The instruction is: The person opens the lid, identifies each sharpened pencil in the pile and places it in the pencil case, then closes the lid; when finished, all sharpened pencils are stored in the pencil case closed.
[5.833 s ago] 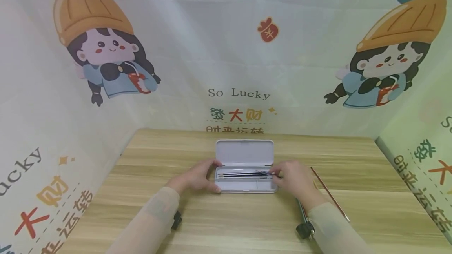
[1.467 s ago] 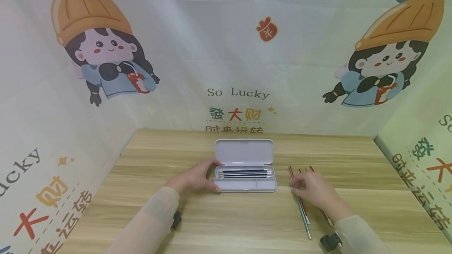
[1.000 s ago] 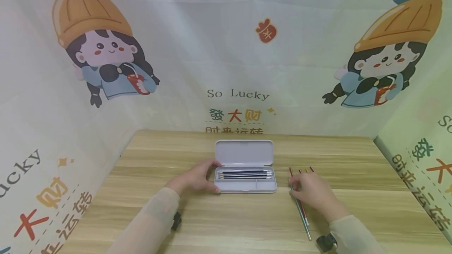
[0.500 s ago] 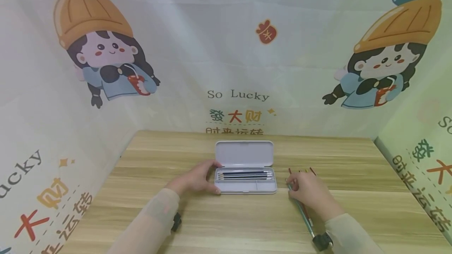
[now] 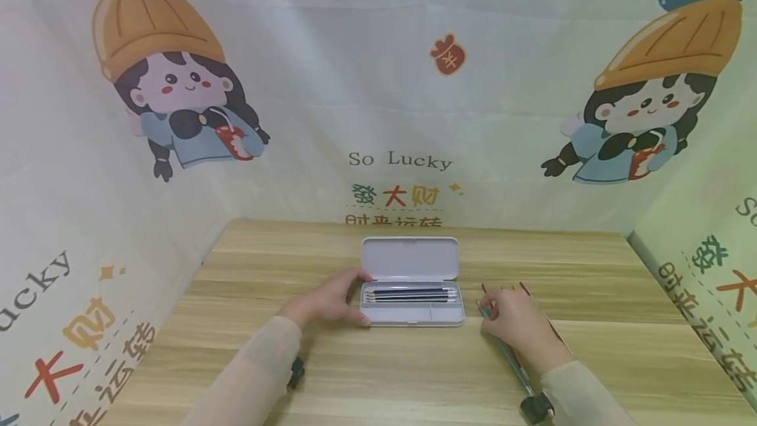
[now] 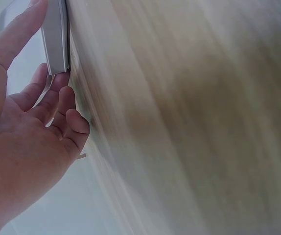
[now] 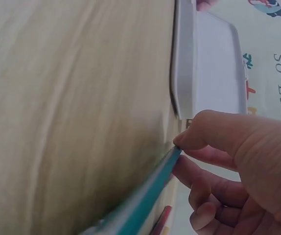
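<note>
An open white pencil case (image 5: 390, 314) sits mid-table, its lid raised at the back. Several dark pencils (image 5: 408, 295) lie side by side in its rear compartment. My left hand (image 5: 331, 298) holds the case's left end, thumb at the front corner and fingers at the back; the left wrist view shows fingertips against the case (image 6: 55, 44). To the right of the case, my right hand (image 5: 520, 324) pinches a teal pencil (image 7: 148, 198) between thumb and index finger near one end. The pencil slants toward the front of the table in the head view.
Red pencils lie beneath and beside the right hand, one red pencil (image 5: 558, 334) reaching out to its right. The case's front compartments hold nothing visible. A printed curtain (image 5: 390, 84) rises behind the wooden table (image 5: 378, 380).
The dark pencil held earlier now lies in the case. My right hand has moved right to the loose pencils and taken hold of the teal one, shifting it slightly. My left hand has stayed put.
</note>
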The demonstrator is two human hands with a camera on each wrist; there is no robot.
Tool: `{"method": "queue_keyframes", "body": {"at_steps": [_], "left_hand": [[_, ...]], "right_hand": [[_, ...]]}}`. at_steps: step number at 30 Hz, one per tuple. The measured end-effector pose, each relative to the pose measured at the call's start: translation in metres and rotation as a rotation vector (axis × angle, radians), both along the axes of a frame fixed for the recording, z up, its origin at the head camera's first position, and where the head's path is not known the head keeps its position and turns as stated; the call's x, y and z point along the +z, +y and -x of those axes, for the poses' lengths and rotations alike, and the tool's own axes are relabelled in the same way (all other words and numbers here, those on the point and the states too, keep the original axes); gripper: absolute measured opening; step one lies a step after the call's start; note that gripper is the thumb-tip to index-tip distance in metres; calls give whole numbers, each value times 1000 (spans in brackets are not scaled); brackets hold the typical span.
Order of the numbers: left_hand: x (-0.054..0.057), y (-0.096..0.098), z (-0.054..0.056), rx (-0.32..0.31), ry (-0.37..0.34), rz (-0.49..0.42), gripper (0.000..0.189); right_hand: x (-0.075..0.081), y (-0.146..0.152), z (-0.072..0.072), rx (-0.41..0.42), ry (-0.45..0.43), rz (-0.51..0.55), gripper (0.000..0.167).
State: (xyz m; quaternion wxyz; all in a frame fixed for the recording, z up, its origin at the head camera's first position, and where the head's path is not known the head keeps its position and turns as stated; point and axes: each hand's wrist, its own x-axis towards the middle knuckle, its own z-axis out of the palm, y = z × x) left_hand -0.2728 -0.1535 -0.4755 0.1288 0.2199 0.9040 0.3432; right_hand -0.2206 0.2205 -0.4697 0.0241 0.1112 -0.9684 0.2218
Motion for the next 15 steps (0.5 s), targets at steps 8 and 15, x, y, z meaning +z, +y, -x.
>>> {"method": "queue_keyframes", "body": {"at_steps": [8,15], "left_hand": [[0,0,0,10,-7,-5,81],[1,0,-2,3,-9,-8,81]], "right_hand": [[12,-3,0,26,32,7,32],[17,-6,0,47,69,14,28]]}}
